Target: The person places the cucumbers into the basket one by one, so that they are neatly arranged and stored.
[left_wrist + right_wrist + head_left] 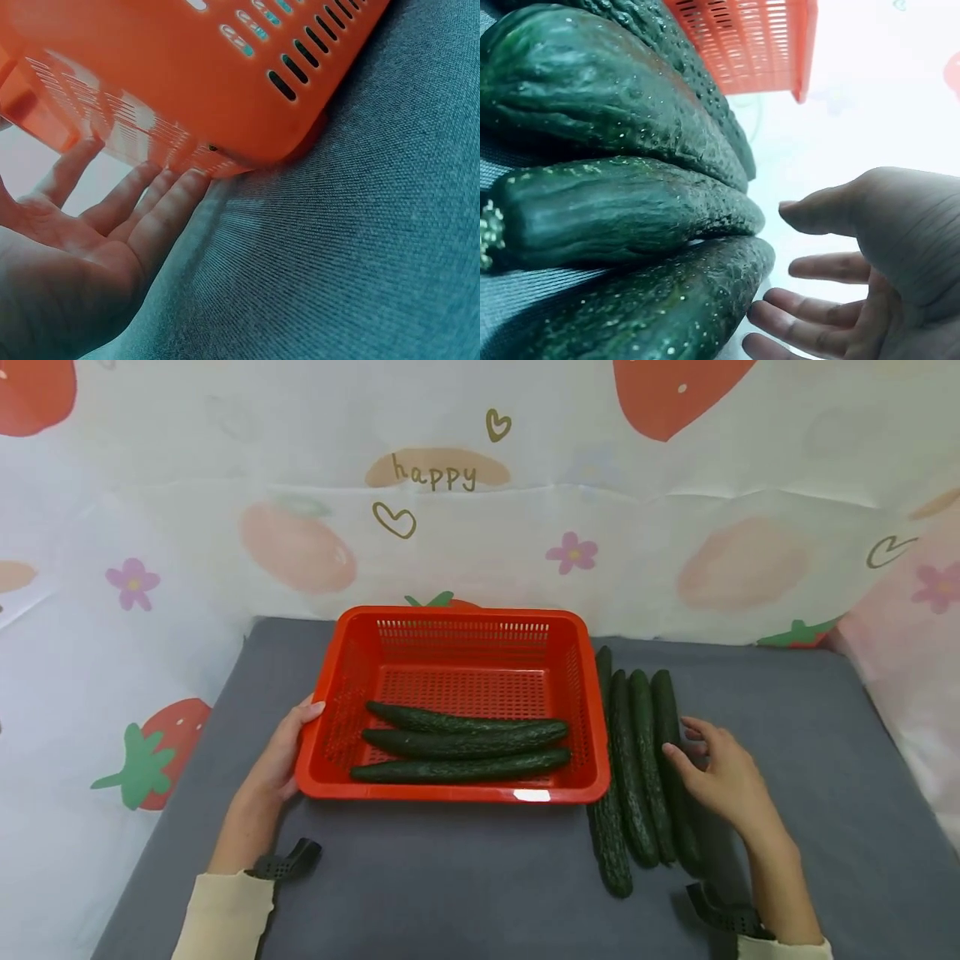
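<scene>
Grey bench (832,777) has room btwn the R grip (716,772) & R edge, fruit-print cloth (465,547) behind. R grip, loose & holding nothing, is nr 4 cucumbers (632,768) pointing front-to-back R of the red basket (450,791). L grip (285,750) holds basket's L rim; 3 cucumbers (465,744) inside lie sideways.

Left hand (94,262) against slotted orange basket (180,75); textured bluish cloth (337,247) underneath.
</scene>
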`<state>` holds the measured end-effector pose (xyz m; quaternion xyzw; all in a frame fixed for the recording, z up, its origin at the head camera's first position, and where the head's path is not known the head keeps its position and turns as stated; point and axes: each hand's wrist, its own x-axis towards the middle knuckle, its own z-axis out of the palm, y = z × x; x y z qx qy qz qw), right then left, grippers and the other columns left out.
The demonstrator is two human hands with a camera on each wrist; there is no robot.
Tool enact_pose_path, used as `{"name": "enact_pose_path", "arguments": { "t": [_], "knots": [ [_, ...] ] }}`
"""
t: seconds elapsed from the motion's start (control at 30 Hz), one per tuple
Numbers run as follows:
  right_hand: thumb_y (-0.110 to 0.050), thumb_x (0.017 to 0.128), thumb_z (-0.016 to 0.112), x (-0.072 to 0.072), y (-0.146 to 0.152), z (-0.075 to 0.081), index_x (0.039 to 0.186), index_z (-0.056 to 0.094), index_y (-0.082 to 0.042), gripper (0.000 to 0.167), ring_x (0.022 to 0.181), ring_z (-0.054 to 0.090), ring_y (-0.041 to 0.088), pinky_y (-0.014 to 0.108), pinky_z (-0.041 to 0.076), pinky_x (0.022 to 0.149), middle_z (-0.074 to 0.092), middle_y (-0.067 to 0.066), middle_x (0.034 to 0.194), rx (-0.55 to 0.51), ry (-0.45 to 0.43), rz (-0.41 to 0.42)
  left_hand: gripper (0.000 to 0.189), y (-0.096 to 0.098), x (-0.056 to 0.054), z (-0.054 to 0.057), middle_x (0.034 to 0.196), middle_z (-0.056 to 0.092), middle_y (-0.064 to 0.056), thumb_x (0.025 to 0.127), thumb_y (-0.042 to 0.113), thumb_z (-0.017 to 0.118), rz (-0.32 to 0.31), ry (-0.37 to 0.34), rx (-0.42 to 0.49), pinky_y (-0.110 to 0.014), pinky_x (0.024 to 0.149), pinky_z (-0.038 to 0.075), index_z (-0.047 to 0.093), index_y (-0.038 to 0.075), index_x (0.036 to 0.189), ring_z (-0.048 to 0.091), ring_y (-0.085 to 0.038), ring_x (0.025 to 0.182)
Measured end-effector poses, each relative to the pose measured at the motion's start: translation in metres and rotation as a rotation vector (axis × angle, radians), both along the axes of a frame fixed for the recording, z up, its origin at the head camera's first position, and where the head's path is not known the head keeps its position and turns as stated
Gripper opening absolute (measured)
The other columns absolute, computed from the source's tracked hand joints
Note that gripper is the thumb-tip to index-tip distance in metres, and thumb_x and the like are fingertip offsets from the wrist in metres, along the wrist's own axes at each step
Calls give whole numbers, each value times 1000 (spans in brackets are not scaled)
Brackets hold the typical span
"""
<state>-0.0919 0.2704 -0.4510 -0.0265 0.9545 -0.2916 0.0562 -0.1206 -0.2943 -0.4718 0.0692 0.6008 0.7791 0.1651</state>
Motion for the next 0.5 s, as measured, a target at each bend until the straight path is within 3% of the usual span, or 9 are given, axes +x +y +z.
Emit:
{"name": "enact_pose_path", "arguments": {
  "t": [0.5],
  "knots": [
    [-38, 108, 59, -2, -1, -5, 154, 40, 12, 70, 106, 68, 46, 60, 55, 82, 63, 37, 130, 43, -91, -5, 37, 2, 0, 2, 122, 69, 8, 114, 35, 35, 47, -47, -36, -26, 90, 62, 42, 22, 147, 71, -5, 104]
  ]
}}
